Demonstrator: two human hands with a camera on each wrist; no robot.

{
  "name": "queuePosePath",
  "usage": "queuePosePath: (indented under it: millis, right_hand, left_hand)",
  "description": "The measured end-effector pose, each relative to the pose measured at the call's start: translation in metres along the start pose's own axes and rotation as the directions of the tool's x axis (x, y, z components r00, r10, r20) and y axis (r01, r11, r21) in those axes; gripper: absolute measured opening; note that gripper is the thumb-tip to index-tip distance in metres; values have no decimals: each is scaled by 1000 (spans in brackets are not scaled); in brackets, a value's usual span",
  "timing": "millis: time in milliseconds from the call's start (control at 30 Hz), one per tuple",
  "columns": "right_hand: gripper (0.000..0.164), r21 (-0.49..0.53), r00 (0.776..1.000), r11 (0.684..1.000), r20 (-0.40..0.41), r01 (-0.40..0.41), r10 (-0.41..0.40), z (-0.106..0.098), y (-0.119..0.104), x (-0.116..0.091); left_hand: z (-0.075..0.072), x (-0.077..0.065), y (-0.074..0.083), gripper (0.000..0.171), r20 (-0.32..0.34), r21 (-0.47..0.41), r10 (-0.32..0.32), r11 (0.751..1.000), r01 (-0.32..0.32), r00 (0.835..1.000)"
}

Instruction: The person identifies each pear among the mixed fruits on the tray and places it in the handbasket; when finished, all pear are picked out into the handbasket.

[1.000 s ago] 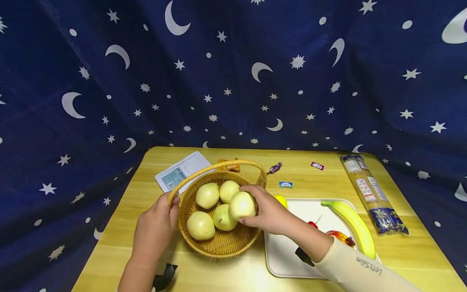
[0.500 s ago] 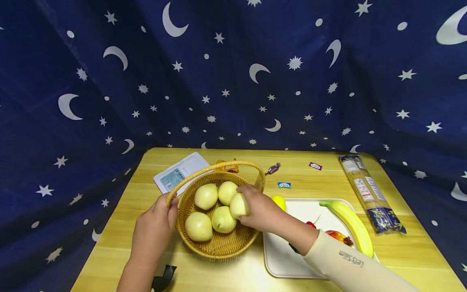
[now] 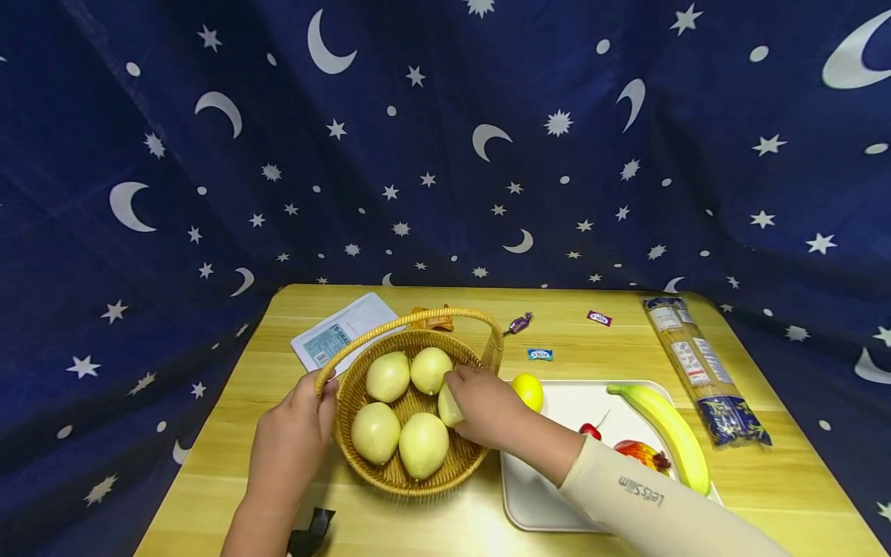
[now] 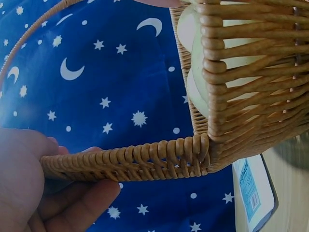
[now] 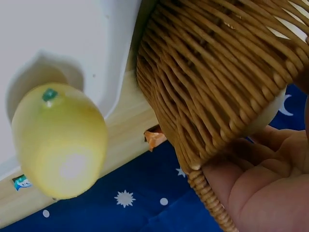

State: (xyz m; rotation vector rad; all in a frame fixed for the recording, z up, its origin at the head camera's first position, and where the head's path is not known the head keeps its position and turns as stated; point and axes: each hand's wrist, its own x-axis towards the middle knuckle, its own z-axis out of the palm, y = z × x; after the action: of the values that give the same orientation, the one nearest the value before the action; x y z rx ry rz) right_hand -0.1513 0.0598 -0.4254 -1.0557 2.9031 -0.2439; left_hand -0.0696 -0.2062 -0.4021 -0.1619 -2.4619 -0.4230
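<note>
A wicker basket [image 3: 462, 458] holds several pale yellow-green pears [image 3: 424, 446]. My left hand [image 3: 288, 433] grips the left end of its arched handle [image 3: 445, 312]; the left wrist view has thumb and fingers around the woven handle [image 4: 130, 162]. Inside the basket's right side, my right hand [image 3: 490, 414] holds another pear [image 3: 448, 406], its fingers curled over it and hiding most of it. In the right wrist view, the palm [image 5: 270, 179] lies against the rim, the fingers reaching over it.
Right of the basket, a white tray [image 3: 536, 495] carries a lemon [image 3: 527, 392], a banana [image 3: 668, 433], a red radish-like piece [image 3: 590, 431] and a red-yellow fruit [image 3: 640, 455]. Wrapped candies [image 3: 540, 354], a white packet [image 3: 344, 329] and a pasta bag [image 3: 706, 371] lie farther back.
My right hand has gone lower into the basket with its pear, which is now more hidden. The front middle pear has shifted toward the front and turned. The left hand keeps its hold.
</note>
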Motion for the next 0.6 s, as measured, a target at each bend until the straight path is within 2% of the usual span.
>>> queuePosePath:
  millis: [200,433,600]
  right_hand:
    - [68,-37,999,999,32,0,1,5,0,-1]
    - [68,-99,998,995,66,-9,15,12,-3,-1]
    - [69,-117,999,993,37,12,-7,12,-5,-2]
  left_hand:
    - [0,-1,1,22,7,0,3,1000,-3,1000]
    - [-1,0,1,23,-17,-5,25,1000,-25,1000]
    - [-2,1,0,23,-20,-7,18,1000,-18,1000]
